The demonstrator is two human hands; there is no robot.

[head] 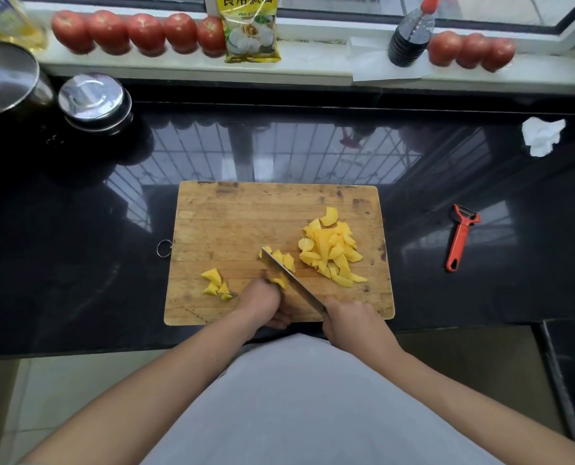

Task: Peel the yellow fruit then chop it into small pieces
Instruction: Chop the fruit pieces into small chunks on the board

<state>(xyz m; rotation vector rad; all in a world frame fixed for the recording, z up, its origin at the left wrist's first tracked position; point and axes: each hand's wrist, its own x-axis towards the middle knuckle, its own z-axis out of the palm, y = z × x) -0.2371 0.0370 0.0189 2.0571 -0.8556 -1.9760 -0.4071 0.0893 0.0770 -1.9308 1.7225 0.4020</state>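
Worn rectangular wooden cutting board (232, 216): heap of chopped yellow fruit pieces (331, 248) at its right. Left hand (265, 302) pinches a small yellow fruit chunk (278, 282) near its middle; right hand (354, 325) grips steel-bladed knife (291, 280).

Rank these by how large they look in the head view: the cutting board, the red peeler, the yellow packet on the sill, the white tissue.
1. cutting board, by far the largest.
2. yellow packet, though its top is cut off.
3. red peeler and white tissue look alike; the peeler is longer but thinner, so unranked.
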